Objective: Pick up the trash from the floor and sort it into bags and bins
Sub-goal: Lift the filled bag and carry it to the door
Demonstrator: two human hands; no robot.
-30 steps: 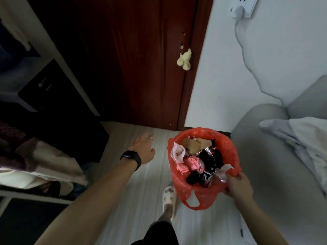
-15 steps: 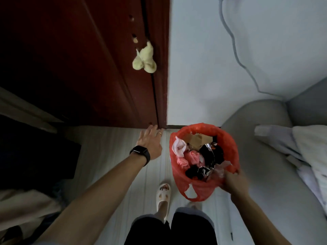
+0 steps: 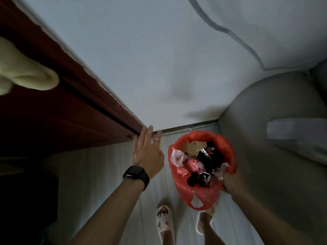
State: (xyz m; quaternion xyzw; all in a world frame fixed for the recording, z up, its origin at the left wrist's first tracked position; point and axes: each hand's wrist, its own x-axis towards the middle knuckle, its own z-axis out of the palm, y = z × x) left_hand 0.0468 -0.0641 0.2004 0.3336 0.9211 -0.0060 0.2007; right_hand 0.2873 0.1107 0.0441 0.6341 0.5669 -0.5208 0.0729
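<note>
A red plastic bag [image 3: 198, 193] hangs in front of me, held above the pale floor. It is full of crumpled trash [image 3: 200, 163]: pink and white wrappers, black foil and a piece of brown cardboard. My right hand [image 3: 231, 181] grips the bag's near right rim. My left hand [image 3: 147, 154], with a black watch on the wrist and a ring on one finger, is stretched forward with flat, spread fingers. Its fingertips reach the bottom edge of the dark red door [image 3: 67, 121], and it holds nothing.
A white wall [image 3: 159, 59] with a grey cable [image 3: 235, 39] running across it stands straight ahead. A grey sofa arm [image 3: 261, 129] with pale cloth [image 3: 297, 138] on it fills the right. A yellowish soft object [image 3: 26, 75] hangs on the door. My feet in white slippers [image 3: 165, 221] stand below the bag.
I have stepped closer to the door and wall. My left hand has reached forward to the door's lower edge. The right hand still holds the bag.
</note>
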